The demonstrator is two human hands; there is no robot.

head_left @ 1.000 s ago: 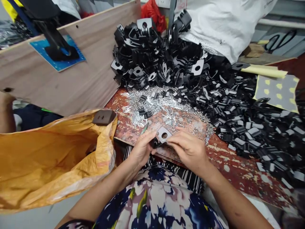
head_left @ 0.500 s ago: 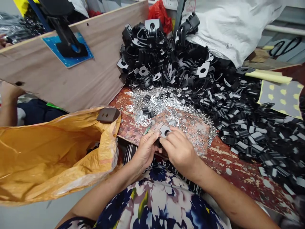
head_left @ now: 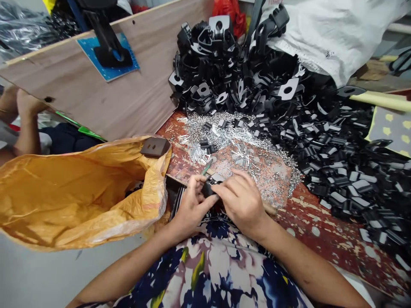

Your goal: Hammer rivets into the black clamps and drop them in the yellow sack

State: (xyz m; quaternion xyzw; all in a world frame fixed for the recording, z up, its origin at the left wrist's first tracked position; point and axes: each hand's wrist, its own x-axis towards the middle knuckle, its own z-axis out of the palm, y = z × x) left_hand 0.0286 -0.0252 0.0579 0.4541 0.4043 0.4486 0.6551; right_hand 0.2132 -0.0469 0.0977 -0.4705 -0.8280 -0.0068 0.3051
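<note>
In front of my lap, both hands meet on a black plastic clip [head_left: 210, 185] with a grey pad on one face. My left hand [head_left: 192, 207] is closed round its left side, thumb below and fingers above. From the right, my right hand [head_left: 244, 201] pinches at its edge with thumb and forefinger; whether a small pin sits in that pinch I cannot make out. Just beyond lies a thin green tool [head_left: 207, 167]. Loose metal pins [head_left: 221, 136] spread over the red worn table [head_left: 308, 214], and a wooden handle [head_left: 269, 208] shows beside my right wrist.
Black clips [head_left: 221, 77] are heaped at the back, small black parts [head_left: 349, 184] at the right. An open orange sack [head_left: 80, 192] with a brown block [head_left: 156, 146] on its rim stands left. Behind it, a wooden board [head_left: 150, 77] separates another person's arm [head_left: 28, 111].
The clip has been turned in my hands, so its holed grey face no longer faces up. My left fingers have shifted round it. The view has swung slightly left.
</note>
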